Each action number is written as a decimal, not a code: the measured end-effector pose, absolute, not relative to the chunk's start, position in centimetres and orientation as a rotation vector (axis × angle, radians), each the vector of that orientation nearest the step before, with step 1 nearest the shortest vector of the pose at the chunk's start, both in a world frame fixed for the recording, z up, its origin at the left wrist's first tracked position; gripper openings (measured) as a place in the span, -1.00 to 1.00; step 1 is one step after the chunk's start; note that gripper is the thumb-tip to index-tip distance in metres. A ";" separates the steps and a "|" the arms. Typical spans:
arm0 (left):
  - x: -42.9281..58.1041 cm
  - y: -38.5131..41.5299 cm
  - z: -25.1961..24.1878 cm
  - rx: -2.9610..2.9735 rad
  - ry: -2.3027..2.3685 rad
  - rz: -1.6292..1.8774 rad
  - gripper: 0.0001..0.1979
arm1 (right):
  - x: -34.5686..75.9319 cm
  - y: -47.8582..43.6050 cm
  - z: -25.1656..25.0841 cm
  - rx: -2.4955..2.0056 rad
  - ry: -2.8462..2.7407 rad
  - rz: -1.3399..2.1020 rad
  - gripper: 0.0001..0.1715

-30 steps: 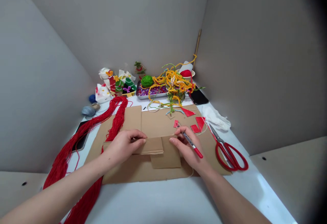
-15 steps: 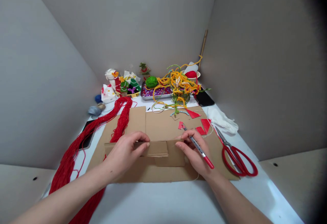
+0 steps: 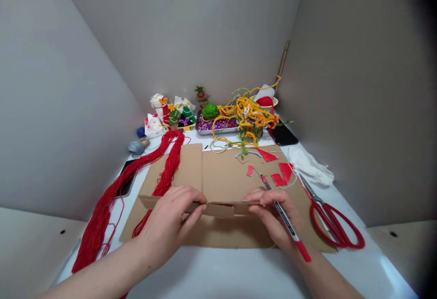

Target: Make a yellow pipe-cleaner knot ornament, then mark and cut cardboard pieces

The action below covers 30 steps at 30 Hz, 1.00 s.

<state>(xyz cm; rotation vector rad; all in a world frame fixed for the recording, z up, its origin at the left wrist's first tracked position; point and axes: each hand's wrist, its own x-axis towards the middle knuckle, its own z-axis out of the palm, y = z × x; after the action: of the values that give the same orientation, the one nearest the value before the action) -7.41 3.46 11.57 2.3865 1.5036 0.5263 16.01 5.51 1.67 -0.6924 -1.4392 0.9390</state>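
Note:
Both hands pinch a folded cardboard piece (image 3: 221, 210) by its upper edge, raised above a large cardboard sheet (image 3: 225, 176). My left hand (image 3: 174, 215) closes on the piece's left part, thumb in front and fingers behind. At its right part, my right hand (image 3: 273, 210) grips it and also carries a red-capped pen (image 3: 287, 221) lying across the hand, tip pointing up and away. The piece is seen nearly edge-on, with a smaller flap on its near side. Red yarn strands (image 3: 167, 171) pass over the sheet beside my left hand.
Red-handled scissors (image 3: 336, 224) lie at the right, with a white cloth (image 3: 310, 166) behind. Red scraps (image 3: 286, 172) sit on the sheet. Farther back are tangled yellow yarn (image 3: 254, 112), a bead tray (image 3: 218, 125) and small crafts (image 3: 164, 112). Dark phones flank the work area.
The cardboard piece has tipped from showing its near face to almost edge-on, still between both hands. The whole view has shifted, so things appear farther right.

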 end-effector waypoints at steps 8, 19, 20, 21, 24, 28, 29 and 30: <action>-7.6 3.4 11.5 2.406 1.450 0.515 -0.89 | 16.0 5.5 1.7 -0.700 -1.451 0.932 -0.75; -7.5 3.5 11.5 2.449 1.448 0.537 -0.88 | 15.9 5.5 1.7 -0.742 -1.440 0.955 -0.80; -7.5 3.5 11.5 2.451 1.448 0.538 -0.88 | 15.9 5.5 1.6 -0.735 -1.439 0.958 -0.79; -7.5 3.5 11.5 2.452 1.450 0.536 -0.88 | 16.0 5.5 1.5 -0.728 -1.440 0.957 -0.78; -7.5 3.6 11.5 2.457 1.450 0.535 -0.88 | 16.0 5.4 1.4 -0.715 -1.441 0.943 -0.75; -7.5 3.6 11.5 2.465 1.446 0.546 -0.89 | 15.9 5.3 1.4 -0.758 -1.431 0.928 -0.75; -7.4 3.6 11.5 2.467 1.444 0.550 -0.90 | 15.8 5.2 1.4 -0.782 -1.414 0.927 -0.75; -7.4 3.6 11.6 2.467 1.441 0.558 -0.90 | 15.6 5.2 1.4 -0.814 -1.386 0.927 -0.76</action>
<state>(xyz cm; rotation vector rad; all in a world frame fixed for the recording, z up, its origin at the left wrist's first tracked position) -7.43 3.59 11.55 2.4672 1.4412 0.5577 15.62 5.20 1.37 -0.8136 -1.3863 0.9270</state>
